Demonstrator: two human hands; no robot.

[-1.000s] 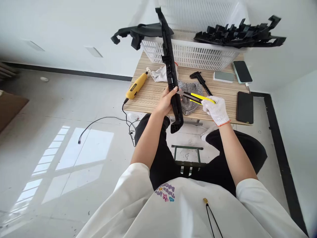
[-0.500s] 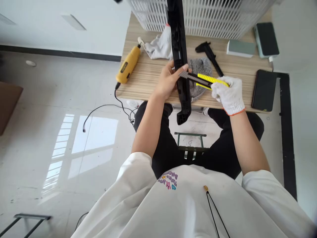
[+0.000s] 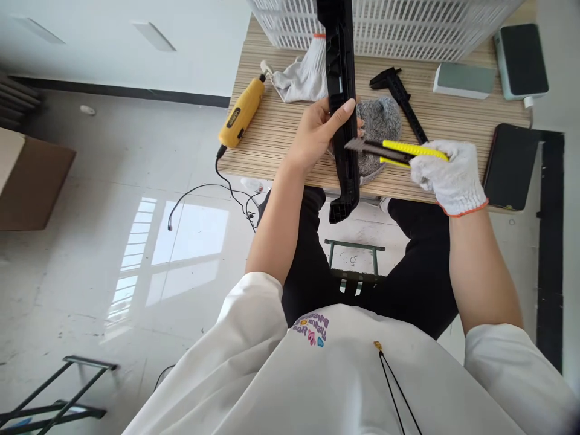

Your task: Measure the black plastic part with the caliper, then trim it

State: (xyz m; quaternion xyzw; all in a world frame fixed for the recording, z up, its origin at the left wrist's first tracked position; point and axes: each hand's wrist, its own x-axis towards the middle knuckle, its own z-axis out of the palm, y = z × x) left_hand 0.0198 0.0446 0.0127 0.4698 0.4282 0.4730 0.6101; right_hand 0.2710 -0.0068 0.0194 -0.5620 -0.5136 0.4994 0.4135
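Note:
My bare left hand [image 3: 322, 130] is closed around a long black plastic part [image 3: 341, 66], thumb on top. The part points away from me, and its hooked near end sticks out past the table edge. In a white knit glove with an orange cuff, my right hand [image 3: 446, 172] grips a yellow utility knife [image 3: 410, 151]. Its blade is extended and slightly blurred, with the tip over the black part just below my left thumb; I cannot tell whether it touches. Beneath the part lies a grey cloth [image 3: 378, 124].
On the wooden table [image 3: 281, 133] lie a yellow rotary tool [image 3: 242, 113], a white glove [image 3: 306, 75], a black caliper [image 3: 401, 99], a grey-green box [image 3: 464, 80], a power bank [image 3: 522, 60] and a black phone [image 3: 512, 163]. A white plastic basket [image 3: 408, 30] stands behind.
The knife has moved down along the black part, from beside my left thumb to below it. My left hand keeps its hold. The whole view has shifted slightly.

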